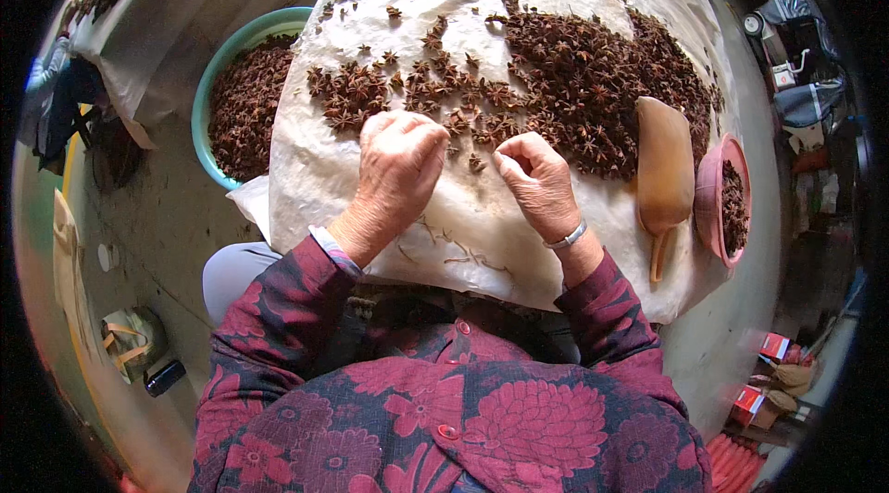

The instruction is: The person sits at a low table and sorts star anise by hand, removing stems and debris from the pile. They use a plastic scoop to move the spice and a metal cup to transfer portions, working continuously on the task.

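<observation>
Star anise (593, 86) lies in a broad, dark brown heap ahead of me and to the right, with looser clusters trailing leftward, just beyond my knuckles. One single piece (477, 162) sits between my two hands. My left hand (401, 157) is curled, back upward, near the left cluster; its fingertips are hidden, so I cannot tell whether they are clamped on anything. My right hand (537, 180) bends thumb and forefinger into a loop, tips close together, but I cannot make out whether they meet or pinch something small. Beneath everything spreads a creased white sheet (597, 224), and thin brown stems (454, 260) are scattered on it nearer my body. To the right, a tan scoop (665, 164) rests against the heap's edge, its handle toward me. Just beside it stands a pink bowl (709, 201) with brown bits inside. Left of the sheet, a teal basin (201, 109) holds many more brown pieces. Farther out, a bag (134, 343) lies on the floor (194, 326).
</observation>
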The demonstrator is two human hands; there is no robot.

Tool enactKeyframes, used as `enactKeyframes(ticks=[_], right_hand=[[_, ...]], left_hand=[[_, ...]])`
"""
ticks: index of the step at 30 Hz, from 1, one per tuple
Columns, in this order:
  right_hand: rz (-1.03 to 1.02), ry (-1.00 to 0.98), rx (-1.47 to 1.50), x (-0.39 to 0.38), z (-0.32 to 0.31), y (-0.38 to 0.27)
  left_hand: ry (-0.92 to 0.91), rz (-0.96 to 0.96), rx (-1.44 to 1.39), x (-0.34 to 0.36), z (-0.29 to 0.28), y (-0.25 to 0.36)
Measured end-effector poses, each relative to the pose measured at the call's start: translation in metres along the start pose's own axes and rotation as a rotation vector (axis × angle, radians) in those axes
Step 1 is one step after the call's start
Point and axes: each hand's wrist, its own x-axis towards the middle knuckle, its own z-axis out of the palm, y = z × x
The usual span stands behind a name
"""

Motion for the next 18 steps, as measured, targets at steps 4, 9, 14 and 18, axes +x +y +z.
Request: enactKeyframes(ticks=[4,9,14,18], right_hand=[[0.201,0.032,0.45,-0.02,0.0,-0.001],[0.244,-0.099,0.493,-0.047,0.003,-0.021],[-0.16,-0.513,0.087,-0.031,-0.024,-0.034],[-0.441,-0.094,-0.5,0.025,-0.038,-0.02]], left_hand=[[-0.225,-0.203,-0.26,-0.014,0.015,0.023],[-0.295,0.025,0.015,-0.017,0.023,0.02],[-0.384,0.063,0.041,-0.024,0.032,0.019],[-0.389,0.077,0.048,-0.025,0.038,0.014]])
